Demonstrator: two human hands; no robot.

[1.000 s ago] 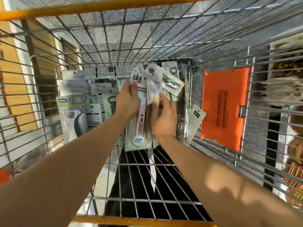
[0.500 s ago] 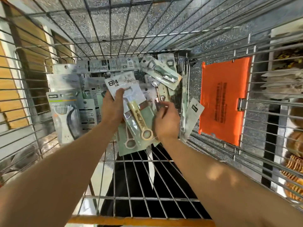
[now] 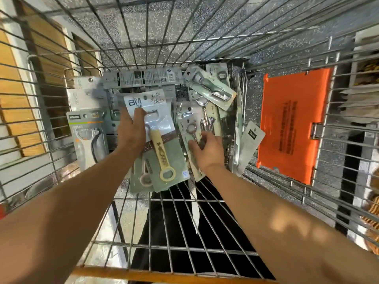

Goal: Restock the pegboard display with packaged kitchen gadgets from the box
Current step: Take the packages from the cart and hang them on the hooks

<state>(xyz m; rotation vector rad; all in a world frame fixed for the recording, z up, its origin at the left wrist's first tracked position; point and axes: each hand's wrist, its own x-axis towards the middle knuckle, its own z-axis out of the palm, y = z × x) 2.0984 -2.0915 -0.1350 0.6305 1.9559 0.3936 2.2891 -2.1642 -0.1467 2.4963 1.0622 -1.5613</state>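
Left hand (image 3: 131, 132) is clamped on the upper part of the bottle opener pack (image 3: 164, 146), thumb laid across its clear blister. Right hand (image 3: 209, 150) is curled on the lower end of the corkscrew pack (image 3: 194, 128), thumb on its front. Both packs are held over the far half of the wire basket (image 3: 164, 277), above a heap of packs piled against its far edge. An orange panel (image 3: 291, 124) is hung on the right side. A peeler pack (image 3: 88, 138) is stood at the left edge. The opener's long axis runs far to near, with the ring end towards the near edge and tipped slightly right. Its head is partly covered by the thumb. A second pack behind it is mostly hidden. Print on the heap is blurred.
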